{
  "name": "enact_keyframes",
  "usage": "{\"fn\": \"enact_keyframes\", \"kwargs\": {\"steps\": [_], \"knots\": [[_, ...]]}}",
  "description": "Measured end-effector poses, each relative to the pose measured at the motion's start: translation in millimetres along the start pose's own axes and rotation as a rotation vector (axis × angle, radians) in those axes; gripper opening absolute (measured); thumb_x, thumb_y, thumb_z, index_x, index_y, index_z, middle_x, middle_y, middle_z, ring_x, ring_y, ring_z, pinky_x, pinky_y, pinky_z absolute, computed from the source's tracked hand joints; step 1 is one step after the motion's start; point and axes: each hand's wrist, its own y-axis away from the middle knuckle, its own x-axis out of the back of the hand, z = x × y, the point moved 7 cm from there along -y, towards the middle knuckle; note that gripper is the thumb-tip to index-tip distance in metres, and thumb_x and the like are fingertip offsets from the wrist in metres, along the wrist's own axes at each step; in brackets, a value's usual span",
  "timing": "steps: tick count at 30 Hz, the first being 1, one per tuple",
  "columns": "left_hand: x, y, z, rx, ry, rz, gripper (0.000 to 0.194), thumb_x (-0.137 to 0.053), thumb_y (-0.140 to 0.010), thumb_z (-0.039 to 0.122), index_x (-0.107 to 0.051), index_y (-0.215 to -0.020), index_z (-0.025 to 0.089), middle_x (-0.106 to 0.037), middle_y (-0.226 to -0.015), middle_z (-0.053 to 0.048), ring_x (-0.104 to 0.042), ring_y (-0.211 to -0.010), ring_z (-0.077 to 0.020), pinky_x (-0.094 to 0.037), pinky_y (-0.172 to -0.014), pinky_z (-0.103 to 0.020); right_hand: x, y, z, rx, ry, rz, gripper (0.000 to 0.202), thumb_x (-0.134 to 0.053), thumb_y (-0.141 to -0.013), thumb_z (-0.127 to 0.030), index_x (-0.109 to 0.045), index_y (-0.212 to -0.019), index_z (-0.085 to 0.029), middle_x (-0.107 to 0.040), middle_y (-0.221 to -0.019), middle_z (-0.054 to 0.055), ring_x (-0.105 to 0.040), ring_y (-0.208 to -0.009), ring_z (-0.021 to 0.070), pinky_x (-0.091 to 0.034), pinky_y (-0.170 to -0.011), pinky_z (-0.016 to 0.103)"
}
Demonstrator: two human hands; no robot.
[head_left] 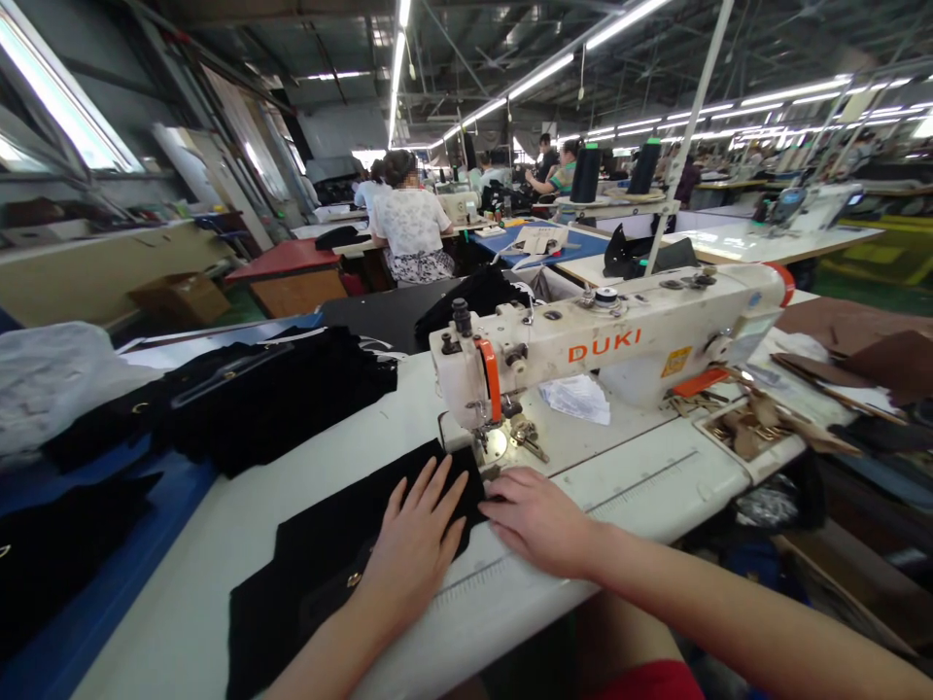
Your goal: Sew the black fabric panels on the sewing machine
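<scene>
A black fabric piece lies on the white sewing table, its right edge close to the needle area of the sewing machine. My left hand rests flat on the fabric with its fingers spread. Near its wrist a small gold-coloured metal fitting shows on the cloth. My right hand is at the fabric's right edge, just in front of the presser foot. Its fingers are bent together at that edge, and the fingertips are partly hidden.
A pile of black fabric pieces lies to the left, beside a clear plastic bag. White paper labels rest under the machine arm. At right, a tray holds brown pieces and metal fittings. A person sits ahead.
</scene>
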Motion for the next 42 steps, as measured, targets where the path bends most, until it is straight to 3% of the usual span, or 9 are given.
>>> {"fn": "enact_keyframes", "kwargs": {"steps": [3, 6, 11, 13, 15, 17, 21, 29, 42], "knots": [[-3.2, -3, 4, -0.068, 0.037, -0.028, 0.048, -0.036, -0.096, 0.03, -0.044, -0.143, 0.027, -0.043, -0.15, -0.007, -0.038, -0.138, -0.0263, -0.035, -0.109, -0.052, 4, 9, 9, -0.055, 0.11, -0.036, 0.019, -0.055, -0.092, -0.024, -0.064, -0.108, -0.017, -0.063, -0.105, 0.009, -0.052, -0.103, 0.0237, -0.044, -0.093, 0.038], [-5.7, -4, 1, -0.045, 0.058, -0.058, 0.048, -0.036, -0.096, 0.034, -0.043, -0.143, 0.026, -0.042, -0.15, -0.007, -0.038, -0.139, -0.0263, -0.034, -0.109, -0.053, 17, 23, 25, -0.137, 0.175, 0.022, 0.015, -0.052, -0.094, -0.022, -0.066, -0.096, -0.017, -0.064, -0.098, 0.01, -0.054, -0.099, 0.0237, -0.044, -0.09, 0.038], [-4.6, -5, -3, -0.055, 0.077, -0.026, 0.052, -0.039, -0.095, 0.043, -0.046, -0.142, 0.022, -0.043, -0.15, -0.009, -0.038, -0.138, -0.0263, -0.031, -0.112, -0.051, 41, 48, 45, -0.179, 0.17, 0.13, 0.031, -0.05, -0.095, -0.026, -0.063, -0.068, -0.018, -0.061, -0.071, 0.005, -0.054, -0.075, 0.0194, -0.043, -0.074, 0.032], [-4.9, -7, -5, -0.041, 0.073, 0.009, 0.053, -0.039, -0.095, 0.044, -0.046, -0.142, 0.02, -0.042, -0.15, -0.01, -0.038, -0.139, -0.0264, -0.031, -0.112, -0.05, 53, 55, 63, -0.234, 0.186, 0.163, 0.036, -0.051, -0.095, -0.03, -0.061, -0.063, -0.018, -0.058, -0.065, 0.004, -0.053, -0.069, 0.0181, -0.041, -0.069, 0.03], [-7.2, -9, -7, -0.022, 0.063, 0.025, 0.055, -0.04, -0.094, 0.046, -0.045, -0.142, 0.019, -0.043, -0.15, -0.011, -0.038, -0.139, -0.0272, -0.031, -0.112, -0.051, 66, 59, 93, -0.358, 0.217, 0.192, 0.029, -0.054, -0.093, -0.029, -0.064, -0.068, -0.018, -0.06, -0.07, 0.005, -0.055, -0.072, 0.0185, -0.041, -0.069, 0.03], [-10.2, -11, -7, -0.018, 0.056, 0.022, 0.056, -0.041, -0.093, 0.047, -0.046, -0.142, 0.02, -0.044, -0.149, -0.011, -0.038, -0.138, -0.0282, -0.032, -0.111, -0.052, 77, 62, 128, -0.526, 0.244, 0.177, 0.011, -0.059, -0.089, -0.021, -0.069, -0.088, -0.016, -0.066, -0.089, 0.008, -0.059, -0.083, 0.0198, -0.043, -0.074, 0.029], [-13.1, -13, -5, -0.046, 0.047, 0.008, 0.056, -0.043, -0.092, 0.049, -0.047, -0.141, 0.023, -0.045, -0.148, -0.009, -0.04, -0.137, -0.028, -0.034, -0.11, -0.05, 78, 57, 168, -0.667, 0.301, -0.004, 0.013, -0.059, -0.09, -0.019, -0.07, -0.094, -0.015, -0.067, -0.099, 0.01, -0.06, -0.095, 0.0222, -0.044, -0.079, 0.029], [-16.1, -12, -7, -0.072, 0.024, 0.047, 0.058, -0.043, -0.091, 0.051, -0.046, -0.142, 0.024, -0.044, -0.149, -0.009, -0.041, -0.136, -0.0284, -0.034, -0.11, -0.049, 75, 48, 165, -0.683, 0.345, -0.043, 0.014, -0.059, -0.089, -0.016, -0.071, -0.082, -0.016, -0.069, -0.091, 0.009, -0.06, -0.09, 0.0234, -0.042, -0.078, 0.031], [-14.9, -12, -7, -0.084, 0.048, 0.072, 0.058, -0.045, -0.091, 0.053, -0.048, -0.14, 0.024, -0.046, -0.147, -0.009, -0.043, -0.135, -0.0293, -0.037, -0.108, -0.049, 79, 51, 177, -0.729, 0.269, 0.128, 0.017, -0.051, -0.09, -0.013, -0.066, -0.084, -0.017, -0.069, -0.086, 0.007, -0.062, -0.081, 0.0196, -0.042, -0.071, 0.026]]}}
